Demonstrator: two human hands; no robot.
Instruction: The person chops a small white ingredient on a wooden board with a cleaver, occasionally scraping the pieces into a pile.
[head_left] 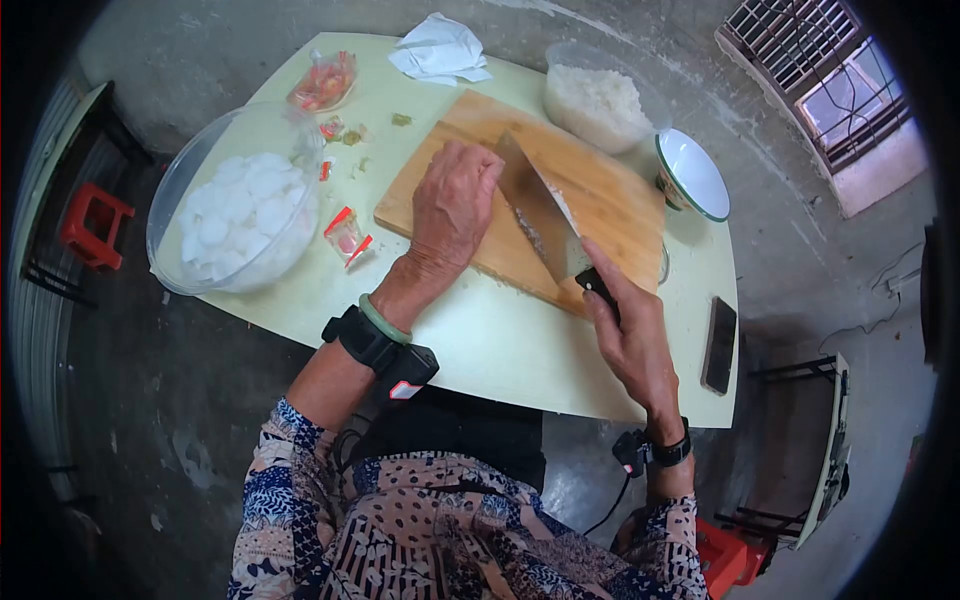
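Observation:
My right hand [637, 335] grips the black handle of a cleaver [535, 205]. Its broad blade is tilted over the wooden cutting board [590, 190], pointing away from me. Finely chopped bits [528, 232] lie along the blade on the board. My left hand [458, 195] is closed, knuckles up, beside the far end of the blade. Its fingertips are hidden, so whether they touch the blade or hold something does not show.
A clear bowl of white pieces [235, 215] stands left. Red-and-clear wrappers [347, 238] and a bag of reddish items [325, 82] lie nearby. Behind the board are a white crumpled bag [438, 48] and a tub of white shreds [598, 105]. Right: an enamel bowl [692, 172], a phone [718, 345].

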